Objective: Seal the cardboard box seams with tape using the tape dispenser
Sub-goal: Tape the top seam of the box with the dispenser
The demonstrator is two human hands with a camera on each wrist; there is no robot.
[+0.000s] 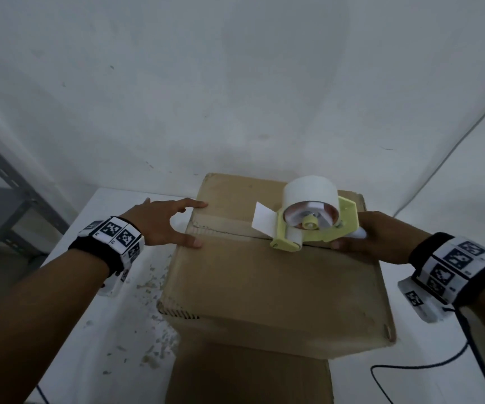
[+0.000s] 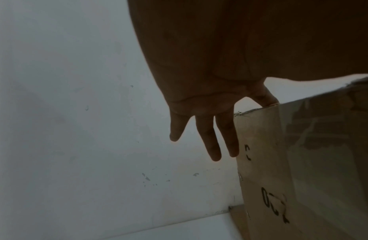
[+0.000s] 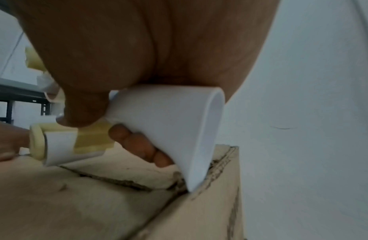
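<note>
We see a brown box [image 1: 264, 275] on a white table [image 1: 112, 330], close to a white wall [image 1: 235, 83]. Our right hand [image 1: 372, 237] wraps its fingers tight around the white handle [image 3: 179, 123] of the dispenser [image 1: 308, 225]. The dispenser is pale yellow and carries a big white roll [image 1: 311, 196]. Its front end sits on the seam [image 1: 229, 233] in the middle of the box top. A short white strip [image 1: 264, 220] sticks out in front of it and bends up in the air. Our left hand [image 1: 162, 223] is at the left end of the box top. Its fingers are straight and spread apart. The thumb [image 1: 188, 242] and first finger [image 1: 191, 204] press on the top, one on each side of the seam. The other fingers [image 2: 209, 139] hang beside the box wall. A black cable [image 1: 410, 367] lies on the table to the right. A grey shelf [image 1: 16, 199] stands on the left.
</note>
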